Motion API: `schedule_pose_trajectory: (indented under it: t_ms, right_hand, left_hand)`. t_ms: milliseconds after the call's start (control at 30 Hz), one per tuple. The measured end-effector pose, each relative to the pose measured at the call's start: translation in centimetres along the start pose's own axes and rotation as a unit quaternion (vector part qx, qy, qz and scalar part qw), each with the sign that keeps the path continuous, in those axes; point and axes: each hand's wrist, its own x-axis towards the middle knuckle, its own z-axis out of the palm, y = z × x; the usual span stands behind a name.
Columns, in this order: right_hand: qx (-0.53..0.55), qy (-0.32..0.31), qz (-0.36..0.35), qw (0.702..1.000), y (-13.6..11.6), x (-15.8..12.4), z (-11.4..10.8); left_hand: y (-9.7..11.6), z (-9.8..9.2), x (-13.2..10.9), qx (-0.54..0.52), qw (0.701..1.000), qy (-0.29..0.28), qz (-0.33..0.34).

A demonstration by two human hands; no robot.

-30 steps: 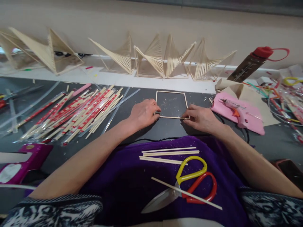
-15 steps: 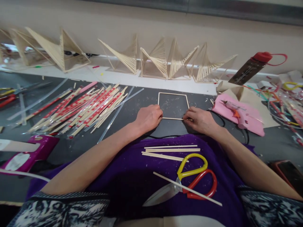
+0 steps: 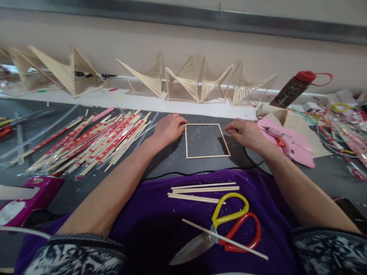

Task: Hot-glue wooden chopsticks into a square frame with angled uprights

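A square frame of thin wooden sticks (image 3: 208, 156) lies flat on the grey table. My left hand (image 3: 169, 129) is at its far left corner, the fingertips closed in a pinch at the corner. Just off the right side of the square is my right hand (image 3: 243, 131), its thumb and fingers slightly apart with nothing between them. Nearer to me, several loose sticks (image 3: 205, 190) rest on a purple cloth (image 3: 137, 214). Scissors (image 3: 197, 246) with one yellow and one red handle lie there too, one stick (image 3: 243, 245) crossing over them.
Several stick models (image 3: 183, 86) line the white ledge. Packets of sticks (image 3: 94, 141) are spread at left, near a magenta device (image 3: 46, 194). At right a glue gun (image 3: 279, 139) lies on pink material (image 3: 305, 154), with a red-capped bottle (image 3: 289, 89) behind. A black cable (image 3: 174, 173) runs across the table.
Both hands have left the near side of the square. My left hand moved to the far left corner; my right moved outward and away from the sticks. The view has tilted up slightly.
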Motion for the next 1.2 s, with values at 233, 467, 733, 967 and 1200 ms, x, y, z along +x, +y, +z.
schedule_pose_trajectory:
  t_ms: [233,467,733,967,1200]
  right_hand:
    - [-0.058,-0.023,0.06,0.996,1.0,3.4,3.0]
    - [-0.056,-0.015,0.03,0.998,0.5,3.9,4.1]
    - [-0.048,-0.005,0.021,0.999,0.5,4.1,4.5]
    - [-0.047,0.017,0.056,0.997,0.5,4.5,4.6]
    - [-0.062,0.031,0.06,0.996,0.7,5.1,4.9]
  left_hand:
    - [-0.9,3.1,2.8,-0.001,1.0,0.025,-0.014]
    - [-1.2,3.0,3.1,-0.029,0.999,0.018,-0.021]
    - [-1.0,2.2,3.1,-0.066,0.993,-0.015,-0.094]
    - [-0.4,3.0,3.4,-0.043,0.995,-0.007,-0.087]
    - [-0.7,3.3,3.8,-0.064,0.994,0.006,-0.091]
